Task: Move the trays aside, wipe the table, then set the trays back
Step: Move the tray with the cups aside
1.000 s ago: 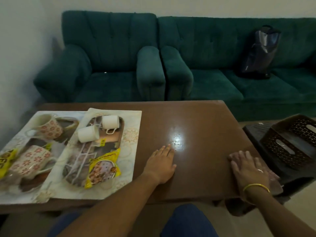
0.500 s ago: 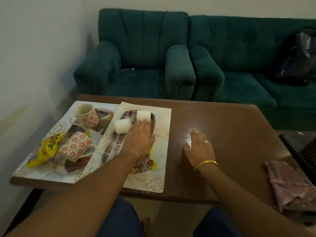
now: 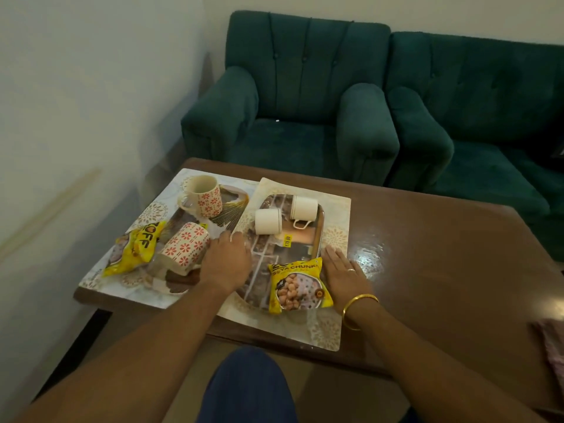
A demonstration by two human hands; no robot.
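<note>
Two trays sit at the left end of the brown table (image 3: pixel 442 257), each on a pale patterned placemat. Right tray (image 3: pixel 317 236) is copper-toned w/ two plain white cups (image 3: pixel 268 221) lying on their sides at its far end & a yellow soya chunks packet (image 3: pixel 297 285) at its near right corner. Left hand (image 3: pixel 225 261) lies palm down on that tray's left edge, fingers together & slightly curled; can't tell if they hook under the rim. Right hand (image 3: pixel 341 273) lies flat just beside the tray's right edge, partly on the placemat (image 3: pixel 332 328), fingers straight & pressed together; ring & gold bangle show. Left tray (image 3: pixel 180 279) is near the wall side, holding one red-flower mug (image 3: pixel 203 196) upright at far end, a second red-flower mug (image 3: pixel 183 248) tipped on its side & a yellow snack packet (image 3: pixel 134 251) at left. Pinkish cloth (image 3: pixel 552 346) at the table's near right edge, well apart from both hands. Green sofas (image 3: pixel 305 102) beyond the far side.
</note>
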